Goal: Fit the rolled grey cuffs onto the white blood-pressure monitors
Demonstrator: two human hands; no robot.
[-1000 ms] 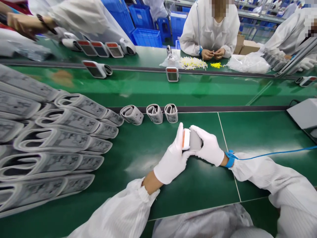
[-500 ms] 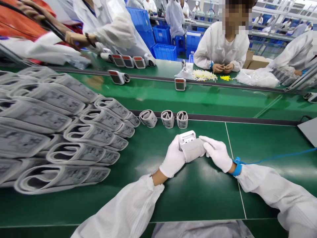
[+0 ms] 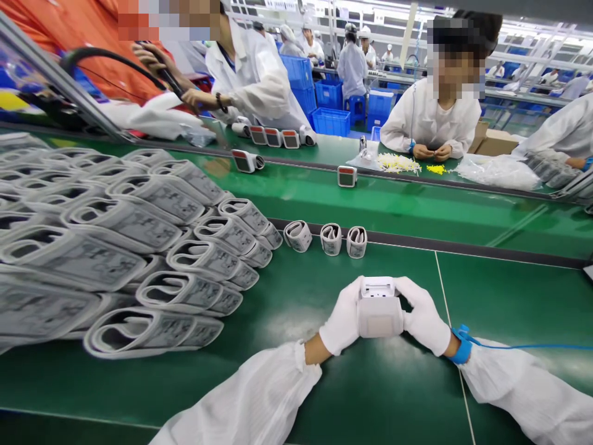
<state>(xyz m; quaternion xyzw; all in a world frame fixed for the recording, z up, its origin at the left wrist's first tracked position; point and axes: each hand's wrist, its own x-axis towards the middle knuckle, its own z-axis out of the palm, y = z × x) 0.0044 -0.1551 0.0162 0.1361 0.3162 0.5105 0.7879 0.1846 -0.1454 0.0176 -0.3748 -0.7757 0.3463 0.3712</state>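
Gloved left hand (image 3: 343, 324) and right hand (image 3: 420, 316), fingers closed on its sides, grip a wrist blood-pressure monitor (image 3: 380, 316) at lower centre of frame.

2 white gloves (image 3: 343, 324), white sleeves (image 3: 245, 402), blue wrist strap (image 3: 462, 347), blue cord (image 3: 523, 347)

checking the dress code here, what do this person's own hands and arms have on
The left hand and right hand wear white gloves. The left sleeve and right sleeve are loose white smock fabric, gathered at the cuff. The right wrist has a blue wrist strap with a thin blue cord trailing away.
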